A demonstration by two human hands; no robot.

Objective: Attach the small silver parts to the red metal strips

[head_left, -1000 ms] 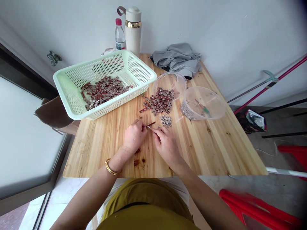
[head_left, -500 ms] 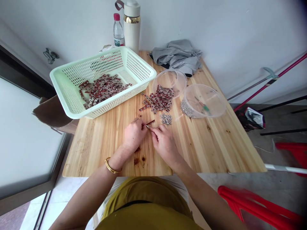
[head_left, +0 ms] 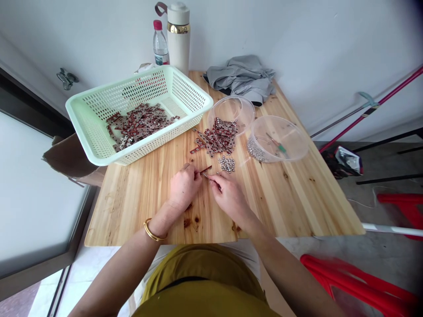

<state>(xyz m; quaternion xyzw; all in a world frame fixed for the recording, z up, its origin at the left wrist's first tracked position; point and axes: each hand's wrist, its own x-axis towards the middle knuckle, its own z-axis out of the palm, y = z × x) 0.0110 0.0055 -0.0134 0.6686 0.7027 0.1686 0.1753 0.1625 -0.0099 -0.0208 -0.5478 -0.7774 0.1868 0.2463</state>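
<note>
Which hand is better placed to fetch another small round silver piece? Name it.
Probably the right hand: it is nearer the silver pieces, while the left hand grips a thin reddish-brown strip.

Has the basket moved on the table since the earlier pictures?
No. Against the table, the basket sits in the same place; only the view has shifted.

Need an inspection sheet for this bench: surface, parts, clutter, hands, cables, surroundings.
Surface: wooden tabletop, knots visible, no spill seen.
Parts: brown strips loose in a pile, more in the green basket; small metal pieces beside the pile, more in a clear tub.
Clutter: grey cloth, bottle, flask at the back.
Hands: left holds a strip; right pinches something slim, type unclear.
Cables: thin pale cord on floor, right.
Surroundings: red stool right, cardboard box left.
</note>
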